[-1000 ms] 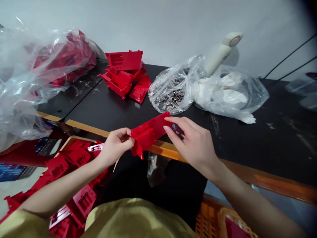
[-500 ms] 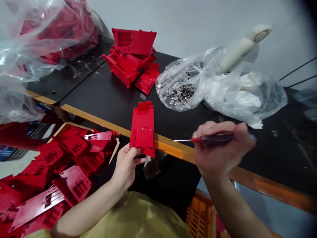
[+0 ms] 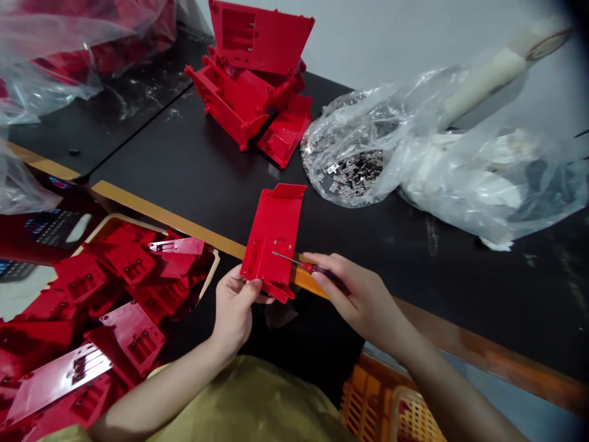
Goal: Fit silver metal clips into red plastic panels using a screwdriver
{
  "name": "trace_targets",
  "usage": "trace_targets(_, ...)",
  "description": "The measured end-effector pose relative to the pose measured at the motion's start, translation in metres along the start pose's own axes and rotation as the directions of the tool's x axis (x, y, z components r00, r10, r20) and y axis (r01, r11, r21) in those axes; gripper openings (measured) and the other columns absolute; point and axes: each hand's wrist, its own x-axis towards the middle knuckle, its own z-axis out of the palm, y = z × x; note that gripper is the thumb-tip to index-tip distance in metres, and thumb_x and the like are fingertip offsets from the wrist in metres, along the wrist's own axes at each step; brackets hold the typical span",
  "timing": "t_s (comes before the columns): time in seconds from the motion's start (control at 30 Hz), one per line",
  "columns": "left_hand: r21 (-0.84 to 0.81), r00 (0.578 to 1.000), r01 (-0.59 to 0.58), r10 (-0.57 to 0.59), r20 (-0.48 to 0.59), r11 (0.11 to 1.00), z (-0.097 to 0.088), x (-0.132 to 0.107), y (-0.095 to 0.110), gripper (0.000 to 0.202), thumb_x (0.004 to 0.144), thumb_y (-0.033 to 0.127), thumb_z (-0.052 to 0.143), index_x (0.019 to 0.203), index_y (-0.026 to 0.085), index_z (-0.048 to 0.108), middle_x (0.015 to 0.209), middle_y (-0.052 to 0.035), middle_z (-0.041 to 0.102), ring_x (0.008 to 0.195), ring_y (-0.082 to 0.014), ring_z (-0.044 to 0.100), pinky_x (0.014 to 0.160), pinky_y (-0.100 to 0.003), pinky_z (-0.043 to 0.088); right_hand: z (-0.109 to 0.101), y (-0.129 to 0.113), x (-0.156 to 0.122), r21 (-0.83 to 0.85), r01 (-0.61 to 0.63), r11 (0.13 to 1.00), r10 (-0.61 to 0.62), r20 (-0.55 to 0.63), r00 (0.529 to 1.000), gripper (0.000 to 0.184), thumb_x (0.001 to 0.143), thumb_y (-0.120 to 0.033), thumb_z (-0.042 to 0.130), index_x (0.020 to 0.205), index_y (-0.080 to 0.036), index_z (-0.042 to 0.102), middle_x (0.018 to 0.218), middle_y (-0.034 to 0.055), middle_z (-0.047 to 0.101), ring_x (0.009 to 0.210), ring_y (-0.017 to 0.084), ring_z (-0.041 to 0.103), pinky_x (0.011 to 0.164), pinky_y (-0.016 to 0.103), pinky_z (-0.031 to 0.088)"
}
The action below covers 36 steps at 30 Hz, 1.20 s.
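My left hand (image 3: pixel 235 306) pinches the lower left corner of a red plastic housing (image 3: pixel 276 227), which is tilted over the table's front edge. Small metal contacts show on the housing. My right hand (image 3: pixel 356 294) grips a screwdriver (image 3: pixel 329 277) with a dark handle and a red collar. Its thin shaft points left, and the tip lies over the lower middle of the housing; whether it touches cannot be made out. Beyond the housing, a clear bag (image 3: pixel 322 178) holds many small metal contact plates (image 3: pixel 359 172).
Several red housings (image 3: pixel 262 37) are stacked at the back of the black table (image 3: pixel 207 184). More red parts (image 3: pixel 133 258) fill a basket at lower left. Another bag (image 3: pixel 478 178) with white contents lies at right, near a pale cylindrical handle (image 3: pixel 488 83). Orange baskets (image 3: pixel 363 399) stand below.
My right hand has brought the screwdriver left, from beside the housing to over it. The housing has tilted slightly in my left hand. The view has shifted a little.
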Motion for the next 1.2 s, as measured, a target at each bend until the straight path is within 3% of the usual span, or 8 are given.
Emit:
trace_targets(0.13, 0.016, 1.0, -0.002, 0.001, 0.013, 1.0, -0.003, 0.0, -0.001, 0.02, 0.062, 0.031, 0.075, 0.07, 0.016, 0.066, 0.061, -0.0006, 0.068, 0.048, -0.0148, 0.063, 0.044, -0.024, 0.055, -0.006, -0.001, 0.001, -0.084, 0.073, 0.994, -0.065, 0.094, 0.993, 0.02, 0.096, -0.02, 0.045, 0.112, -0.021, 0.058, 0.093, 0.0037, 0.068, 0.079, 0.013, 0.066, 0.066, 0.023, 0.049)
trace_targets(0.3, 0.042, 1.0, 0.015, -0.014, -0.024, 0.999, 0.0, -0.001, 0.005, 0.011, 0.066, 0.024, 0.072, 0.07, 0.016, 0.066, 0.06, 0.0011, 0.068, 0.049, -0.0123, 0.063, 0.048, -0.021, 0.055, -0.008, -0.008, 0.007, 0.094, 0.068, 0.993, -0.075, 0.074, 0.994, 0.011, 0.095, -0.018, 0.046, 0.098, -0.019, 0.056, 0.072, -0.0022, 0.064, 0.059, 0.008, 0.059, 0.053, 0.018, 0.043)
trace_targets(0.47, 0.052, 0.998, 0.044, -0.042, -0.043, 0.998, 0.009, -0.008, 0.007, 0.012, 0.067, 0.023, 0.071, 0.077, 0.017, 0.068, 0.065, 0.0011, 0.07, 0.054, -0.0135, 0.066, 0.052, -0.022, 0.055, 0.0, -0.008, 0.015, 0.028, 0.335, 0.942, -0.335, 0.027, 0.942, 0.01, 0.092, -0.018, 0.057, 0.098, -0.018, 0.064, 0.076, 0.0019, 0.068, 0.066, 0.01, 0.064, 0.059, 0.019, 0.047)
trace_targets(0.57, 0.048, 0.997, 0.067, -0.065, -0.041, 0.997, 0.012, -0.01, 0.008, 0.01, 0.068, 0.022, 0.069, 0.076, 0.017, 0.068, 0.067, 0.0007, 0.071, 0.055, -0.0134, 0.066, 0.055, -0.023, 0.056, 0.001, -0.006, 0.018, 0.016, 0.409, 0.913, -0.409, 0.0, 0.913, 0.013, 0.087, -0.014, 0.063, 0.098, -0.019, 0.066, 0.074, 0.0018, 0.069, 0.063, 0.01, 0.064, 0.056, 0.019, 0.046)
trace_targets(0.77, 0.022, 0.996, 0.07, -0.069, -0.06, 0.997, 0.01, -0.008, 0.008, 0.005, 0.066, 0.018, 0.068, 0.071, 0.016, 0.067, 0.06, 0.0027, 0.066, 0.052, -0.0116, 0.06, 0.055, -0.023, 0.055, -0.006, -0.001, 0.024, 0.014, 0.427, 0.904, -0.427, 0.065, 0.902, 0.013, 0.086, -0.014, 0.064, 0.097, -0.019, 0.068, 0.073, 0.0008, 0.068, 0.056, 0.007, 0.059, 0.051, 0.018, 0.042)
trace_targets(0.93, 0.022, 0.994, 0.061, -0.058, -0.09, 0.998, 0.009, -0.008, 0.005, 0.004, 0.066, 0.017, 0.068, 0.065, 0.016, 0.064, 0.054, 0.0045, 0.06, 0.049, -0.009, 0.055, 0.053, -0.02, 0.05, -0.004, 0.003, 0.022, -0.117, 0.478, 0.87, -0.47, 0.094, 0.878, 0.007, 0.09, -0.019, 0.062, 0.095, -0.02, 0.067, 0.074, 0.0001, 0.069, 0.058, 0.008, 0.062, 0.051, 0.019, 0.044)
trace_targets(1.2, 0.015, 0.995, 0.05, -0.048, -0.086, 0.999, 0.01, -0.009, 0.005, 0.006, 0.068, 0.021, 0.071, 0.07, 0.017, 0.068, 0.06, 0.0023, 0.065, 0.052, -0.0114, 0.059, 0.058, -0.023, 0.054, 0.007, -0.002, 0.017, -0.104, 0.416, 0.904, -0.42, -0.023, 0.907, 0.005, 0.088, -0.015, 0.062, 0.092, -0.019, 0.062, 0.076, 0.0013, 0.074, 0.066, 0.012, 0.071, 0.058, 0.02, 0.052)
